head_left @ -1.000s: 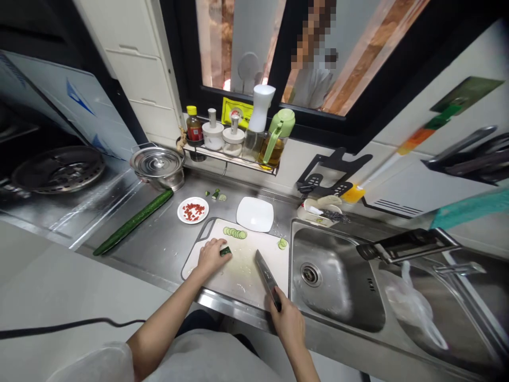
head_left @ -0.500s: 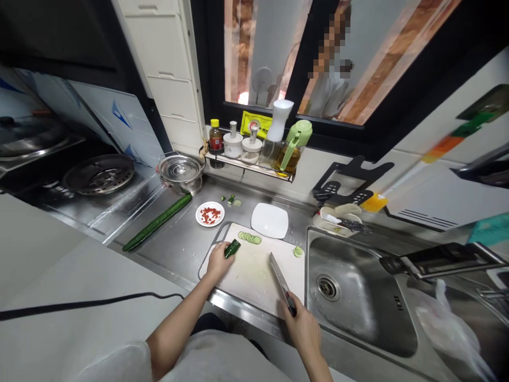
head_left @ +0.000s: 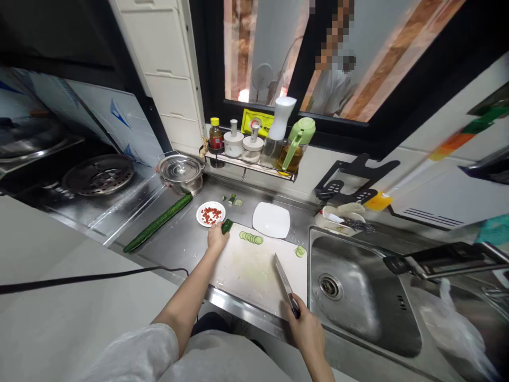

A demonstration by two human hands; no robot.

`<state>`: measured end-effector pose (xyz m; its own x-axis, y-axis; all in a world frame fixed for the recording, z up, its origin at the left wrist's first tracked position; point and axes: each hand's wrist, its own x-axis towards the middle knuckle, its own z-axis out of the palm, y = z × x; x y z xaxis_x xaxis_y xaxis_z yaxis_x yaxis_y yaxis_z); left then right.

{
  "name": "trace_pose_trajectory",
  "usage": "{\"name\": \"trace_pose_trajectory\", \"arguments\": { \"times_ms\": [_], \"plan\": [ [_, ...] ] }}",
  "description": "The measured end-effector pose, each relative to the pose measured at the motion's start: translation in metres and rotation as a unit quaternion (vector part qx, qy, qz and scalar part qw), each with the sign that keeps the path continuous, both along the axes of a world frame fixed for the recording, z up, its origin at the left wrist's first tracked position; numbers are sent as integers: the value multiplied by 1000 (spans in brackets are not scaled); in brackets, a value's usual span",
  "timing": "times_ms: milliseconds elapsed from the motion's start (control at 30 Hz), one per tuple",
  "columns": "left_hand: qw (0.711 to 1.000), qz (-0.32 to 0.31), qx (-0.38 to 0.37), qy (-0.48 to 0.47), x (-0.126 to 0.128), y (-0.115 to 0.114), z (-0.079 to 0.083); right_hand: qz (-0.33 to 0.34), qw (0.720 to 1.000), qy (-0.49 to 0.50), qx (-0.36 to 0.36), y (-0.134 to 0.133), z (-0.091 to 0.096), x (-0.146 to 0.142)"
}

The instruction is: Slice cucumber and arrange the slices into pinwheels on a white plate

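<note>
My left hand (head_left: 217, 237) is closed on a short cucumber stub (head_left: 227, 226) at the far left corner of the white cutting board (head_left: 258, 268), close to a small dish of red pieces (head_left: 210, 214). My right hand (head_left: 307, 330) grips the handle of a kitchen knife (head_left: 284, 282), whose blade lies over the board's right side. A row of cucumber slices (head_left: 250, 237) lies on the board's far edge. Two more slices (head_left: 299, 251) sit at its right edge.
A whole cucumber (head_left: 158, 223) lies on the steel counter to the left, beside a lidded pot (head_left: 180, 171). A white plate (head_left: 271, 219) sits behind the board. The sink (head_left: 358, 297) is to the right. A rack of bottles (head_left: 254, 146) stands under the window.
My left hand has carried the cucumber stub away from the middle of the board toward its far left corner. The knife hand has stayed in about the same place.
</note>
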<state>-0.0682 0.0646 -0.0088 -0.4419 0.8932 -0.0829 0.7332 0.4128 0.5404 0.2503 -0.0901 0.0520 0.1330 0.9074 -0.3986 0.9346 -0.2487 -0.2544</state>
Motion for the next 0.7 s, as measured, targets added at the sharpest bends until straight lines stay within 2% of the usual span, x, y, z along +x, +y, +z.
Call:
{"name": "trace_pose_trajectory", "arguments": {
  "times_ms": [267, 367, 467, 500, 567, 633, 700],
  "plan": [
    [1000, -15, -17, 11, -2, -5, -4, -16, 1000, 3, 1, -3, -1, 3],
    [1000, -6, -2, 19, 0, -12, 1, -18, 1000, -1, 0, -5, -1, 2],
    [997, 0, 43, 65, 11, -20, 10, -21, 1000, 3, 8, -5, 0, 0],
    [995, -18, 59, 78, 17, -21, 13, -22, 1000, 5, 11, -5, 0, -1],
    [990, -95, 72, 78, 35, -20, 17, -22, 1000, 8, 17, -4, 2, -3],
    [980, -187, 53, 51, 57, -15, 17, -24, 999, 7, 21, -3, 3, -4],
    [973, -229, 23, 36, 78, -6, 15, -28, 999, 7, 24, -2, 4, -5]
  ]
}}
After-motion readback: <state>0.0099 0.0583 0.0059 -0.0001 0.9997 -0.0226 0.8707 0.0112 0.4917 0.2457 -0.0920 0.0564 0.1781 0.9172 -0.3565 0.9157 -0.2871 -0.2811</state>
